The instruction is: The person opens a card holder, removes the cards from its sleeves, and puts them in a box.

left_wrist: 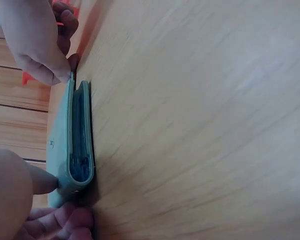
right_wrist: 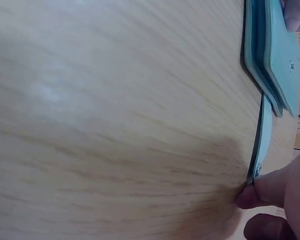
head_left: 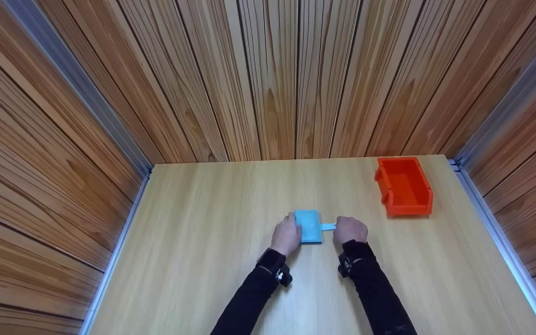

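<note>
Light-blue wallet (head_left: 309, 226) folded, covers slightly apart, on wooden table (head_left: 203, 232), between both hands, strap (head_left: 328, 227) sticking out on its right. Left hand (head_left: 286, 235) grips wallet at folded edge, thumb on top cover, fingers round the fold. Right hand (head_left: 351, 230) pinches strap end between thumb and finger. Dark sleeves (head_left: 379, 293), camera on each wrist. Orange-red bin (head_left: 409, 210) at table's far right, apart from hands. Wood-plank wall (head_left: 268, 83) behind, metal rails (head_left: 123, 232) along table sides.

From overhead the head view looks forward-down; low, close wrist views both catch, edge-on, the pale-blue rectangular leather-look wallet (head_left: 307, 227).
</note>
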The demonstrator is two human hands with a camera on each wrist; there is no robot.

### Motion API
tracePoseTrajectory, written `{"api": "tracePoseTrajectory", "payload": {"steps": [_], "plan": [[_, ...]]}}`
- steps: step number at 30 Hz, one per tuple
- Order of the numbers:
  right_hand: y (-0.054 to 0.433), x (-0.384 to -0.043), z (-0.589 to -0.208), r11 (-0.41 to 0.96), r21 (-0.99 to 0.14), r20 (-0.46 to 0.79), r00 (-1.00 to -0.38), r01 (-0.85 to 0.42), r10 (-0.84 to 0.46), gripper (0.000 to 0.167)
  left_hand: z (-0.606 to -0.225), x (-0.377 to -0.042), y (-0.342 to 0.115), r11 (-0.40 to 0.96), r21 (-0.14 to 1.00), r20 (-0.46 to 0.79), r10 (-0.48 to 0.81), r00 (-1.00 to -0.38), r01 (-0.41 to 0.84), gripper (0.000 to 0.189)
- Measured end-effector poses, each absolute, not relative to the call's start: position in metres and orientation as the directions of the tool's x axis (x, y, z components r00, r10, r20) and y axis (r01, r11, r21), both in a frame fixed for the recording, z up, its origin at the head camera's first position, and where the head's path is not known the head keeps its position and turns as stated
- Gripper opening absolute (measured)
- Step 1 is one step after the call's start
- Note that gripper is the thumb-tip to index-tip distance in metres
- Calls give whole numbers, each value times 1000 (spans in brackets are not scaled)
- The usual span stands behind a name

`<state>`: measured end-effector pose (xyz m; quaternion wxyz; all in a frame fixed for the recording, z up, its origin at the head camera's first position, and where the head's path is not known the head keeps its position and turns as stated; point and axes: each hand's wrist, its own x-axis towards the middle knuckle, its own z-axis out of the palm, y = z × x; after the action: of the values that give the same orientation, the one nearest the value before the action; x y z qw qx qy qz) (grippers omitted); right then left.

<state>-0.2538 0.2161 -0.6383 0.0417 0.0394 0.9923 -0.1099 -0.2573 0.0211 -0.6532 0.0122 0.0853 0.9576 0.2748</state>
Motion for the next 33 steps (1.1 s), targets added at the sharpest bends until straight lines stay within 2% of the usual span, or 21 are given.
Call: {"api": "tracePoseTrajectory", "payload": {"steps": [5,11,16,22,33], "plan": [[215,-254,-636,971,-217,-106,-991,98,76,7,-650,-255,31,869,438,144,182,-973,228,50],[213,-253,-638,965,-244,-72,-994,92,77,6,-651,-252,53,913,285,187,244,-952,290,65],[211,-254,-640,964,-253,-49,-997,77,67,7,-659,-250,60,940,186,224,244,-944,287,56],[211,-253,-638,970,-231,-69,-995,80,66,8,-657,-249,57,926,224,232,252,-940,303,51],[217,-254,-639,973,-210,-124,-990,93,67,5,-648,-246,43,851,424,199,247,-948,311,53]]}}
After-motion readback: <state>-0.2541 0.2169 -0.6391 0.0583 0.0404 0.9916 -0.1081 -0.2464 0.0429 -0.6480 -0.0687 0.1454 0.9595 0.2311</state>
